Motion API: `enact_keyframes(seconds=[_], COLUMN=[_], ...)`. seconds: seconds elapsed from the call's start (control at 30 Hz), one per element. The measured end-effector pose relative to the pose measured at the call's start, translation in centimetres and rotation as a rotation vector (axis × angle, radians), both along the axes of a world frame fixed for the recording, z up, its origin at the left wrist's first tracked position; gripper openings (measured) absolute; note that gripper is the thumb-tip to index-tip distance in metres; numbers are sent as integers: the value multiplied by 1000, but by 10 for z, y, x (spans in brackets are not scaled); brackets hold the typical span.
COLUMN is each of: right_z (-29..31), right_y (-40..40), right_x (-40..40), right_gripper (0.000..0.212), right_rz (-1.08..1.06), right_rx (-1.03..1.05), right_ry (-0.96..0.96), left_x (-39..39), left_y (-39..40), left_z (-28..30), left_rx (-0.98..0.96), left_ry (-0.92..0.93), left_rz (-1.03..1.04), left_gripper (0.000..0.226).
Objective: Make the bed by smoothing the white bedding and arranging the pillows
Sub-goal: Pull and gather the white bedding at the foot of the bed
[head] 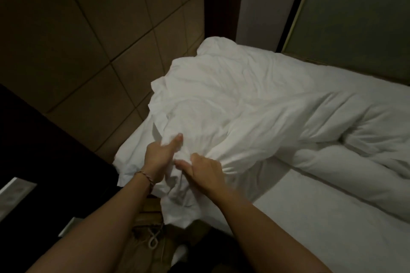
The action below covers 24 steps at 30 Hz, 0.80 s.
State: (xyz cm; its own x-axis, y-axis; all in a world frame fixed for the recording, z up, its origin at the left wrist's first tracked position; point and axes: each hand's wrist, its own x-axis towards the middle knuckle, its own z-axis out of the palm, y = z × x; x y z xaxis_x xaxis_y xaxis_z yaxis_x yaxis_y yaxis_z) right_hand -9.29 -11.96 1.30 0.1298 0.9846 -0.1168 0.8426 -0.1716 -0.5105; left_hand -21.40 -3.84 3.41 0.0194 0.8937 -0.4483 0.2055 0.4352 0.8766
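Both arms reach forward, left hand (pixel 158 157) and right hand (pixel 205 172) clutching bunched white bedding (pixel 221 106).

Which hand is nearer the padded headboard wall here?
Left. The left hand grips the bunched white duvet on the side toward the padded headboard wall; the right hand grips the same bunch just beside it, farther from the wall.

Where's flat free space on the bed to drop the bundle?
Free: flat sheet at near right, bordered by the rolled duvet beyond it. Crowded: headboard corner, where left hand and right hand grip bunched bedding.
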Motion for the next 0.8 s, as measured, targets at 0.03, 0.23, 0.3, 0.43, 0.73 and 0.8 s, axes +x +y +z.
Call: enact_keyframes(seconds=[0.03, 0.23, 0.3, 0.43, 0.73, 0.8], right_z=[11, 59, 65, 55, -30, -46], right_y=[0, 30, 44, 75, 108, 104], right_x=[-11, -83, -116, -188, -266, -260], right_gripper=[73, 53, 50, 61, 92, 94], right_rz=[34, 145, 124, 111, 85, 68], right_rx=[-22, -22, -43, -35, -155, -156], right_ry=[-34, -95, -22, 55, 4, -63], left_x=[-12, -78, -103, -167, -244, -245], left_y=[4, 42, 58, 100, 125, 122], left_z=[3, 27, 37, 40, -34, -50], left_rx=[19, 230, 277, 292, 153, 102], left_ry=[57, 322, 394, 520, 611, 612], left_rz=[4, -57, -105, -211, -244, -244], left_gripper=[61, 46, 40, 38, 53, 58])
